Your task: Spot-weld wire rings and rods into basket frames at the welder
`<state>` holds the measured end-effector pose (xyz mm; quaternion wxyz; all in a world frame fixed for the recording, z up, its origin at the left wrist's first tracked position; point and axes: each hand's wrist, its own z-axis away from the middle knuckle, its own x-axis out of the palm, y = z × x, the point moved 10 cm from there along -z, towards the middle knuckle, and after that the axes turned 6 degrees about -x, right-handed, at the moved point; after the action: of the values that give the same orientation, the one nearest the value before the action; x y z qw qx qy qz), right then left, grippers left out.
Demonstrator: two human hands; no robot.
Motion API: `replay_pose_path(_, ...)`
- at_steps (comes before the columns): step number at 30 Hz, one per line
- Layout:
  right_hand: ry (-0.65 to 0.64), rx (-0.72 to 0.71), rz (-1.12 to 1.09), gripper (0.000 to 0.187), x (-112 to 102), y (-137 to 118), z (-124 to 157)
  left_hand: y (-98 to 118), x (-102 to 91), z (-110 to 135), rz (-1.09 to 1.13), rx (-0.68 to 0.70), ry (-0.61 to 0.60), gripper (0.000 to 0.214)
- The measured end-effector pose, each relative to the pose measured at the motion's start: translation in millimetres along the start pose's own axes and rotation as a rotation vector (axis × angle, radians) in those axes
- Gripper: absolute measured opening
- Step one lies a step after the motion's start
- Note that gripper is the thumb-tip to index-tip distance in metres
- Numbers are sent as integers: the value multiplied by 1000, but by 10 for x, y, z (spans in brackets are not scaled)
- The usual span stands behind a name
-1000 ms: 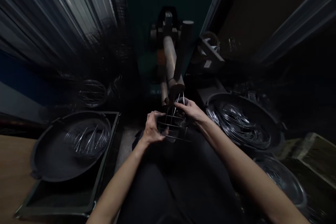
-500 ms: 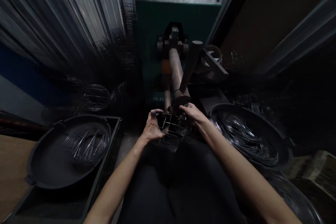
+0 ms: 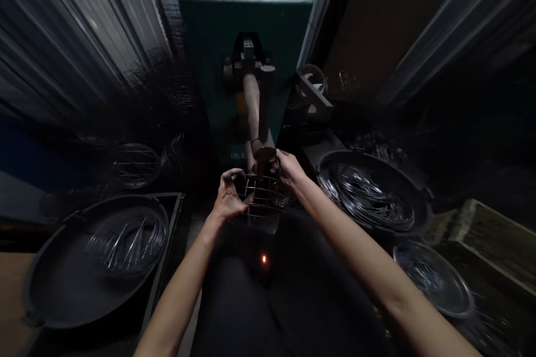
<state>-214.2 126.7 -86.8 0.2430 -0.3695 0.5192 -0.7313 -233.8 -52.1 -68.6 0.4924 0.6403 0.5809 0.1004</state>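
A round wire rack (image 3: 262, 195) of thin crossed bars is held in front of the lower arm of a green spot-welding machine (image 3: 196, 39). My left hand (image 3: 230, 196) is curled around the rack's left rim, thumb below and fingers above. At its far right edge, my right hand (image 3: 290, 170) pinches close beside the machine's thick metal arm (image 3: 252, 103); whatever sits between those fingertips is too dark to make out. A small orange spark (image 3: 263, 259) glows below the rack, over my dark-clad lap.
On the left, a black pan (image 3: 62, 273) holds bent wire pieces. To the right stand a pan of wire rings (image 3: 368, 198) and a smaller metal bowl (image 3: 435, 279) of short wires. Another wire rack (image 3: 136, 164) lies at the far left.
The view has swung, so the machine sits further left. An orange spark has appeared below the rack. Both hands keep their hold near the machine's arm, and the rack looks tilted flatter.
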Motion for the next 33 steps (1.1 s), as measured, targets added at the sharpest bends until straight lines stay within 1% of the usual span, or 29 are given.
replay_pose_path(2, -7, 18, -1, 17, 8, -31, 5, 12, -17, 1, 15, 3, 14, 66)
replay_pose_path(5, -103, 54, 34, 16, 96, -26, 37, 12, -70, 19, 35, 1, 54, 64)
replay_pose_path(8, -151, 47, 96, 16, 131, -10, 65, -18, -102, 38, 56, -13, 65, 62)
replay_pose_path(11, -162, 31, 136, 18, 129, 16, 70, -20, -143, 50, 75, -2, 82, 59)
replay_pose_path(15, -180, 36, 127, 19, 143, 63, 63, -28, -190, 58, 48, -3, 98, 51)
replay_pose_path(19, -205, 35, 139, 19, 203, 98, 64, -85, -236, 77, 2, -34, 100, 46)
replay_pose_path(24, -216, 29, 133, 26, 270, 133, 41, -123, -290, 86, -33, -11, 112, 40)
replay_pose_path(30, -206, 3, 125, 32, 276, 115, 25, -210, -273, 80, -10, -21, 122, 42)
replay_pose_path(33, -203, -3, 111, 29, 270, 96, 57, -226, -240, 77, 71, -24, 97, 51)
